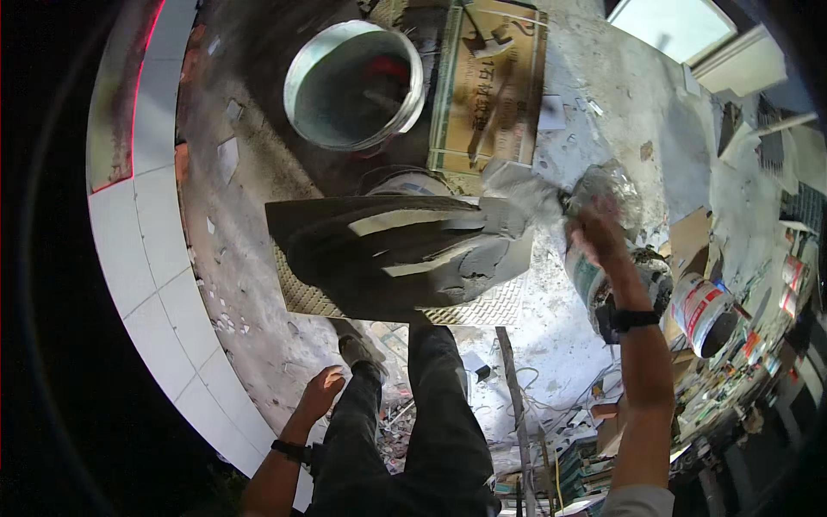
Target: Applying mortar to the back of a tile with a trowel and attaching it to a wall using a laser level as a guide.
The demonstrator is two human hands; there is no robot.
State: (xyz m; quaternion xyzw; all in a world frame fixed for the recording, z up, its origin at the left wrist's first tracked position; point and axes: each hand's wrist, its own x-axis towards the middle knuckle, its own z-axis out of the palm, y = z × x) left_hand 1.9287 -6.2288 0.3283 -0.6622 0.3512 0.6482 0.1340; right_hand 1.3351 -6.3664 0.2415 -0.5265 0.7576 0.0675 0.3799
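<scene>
My right hand (600, 231) is closed round the handle of a trowel (525, 191), whose metal blade is blurred by motion over the right end of a tile. Thick grey mortar (345, 258) covers most of the tile (303, 293), with pale streaks where it is scraped thin. A ribbed back surface shows along the tile's near edge. Under its far side a bucket (409, 183) shows in part. My left hand (320, 392) hangs by my left leg, its fingers loosely curled with nothing visible in them.
A large white bucket (297, 86) stands beyond the tile, beside a yellow-brown carton (487, 86) with tools on it. Right of the tile are a mortar-smeared bucket (586, 280) and a red-white bucket (702, 310). White tiles (142, 258) line the left, crossed by a red laser line.
</scene>
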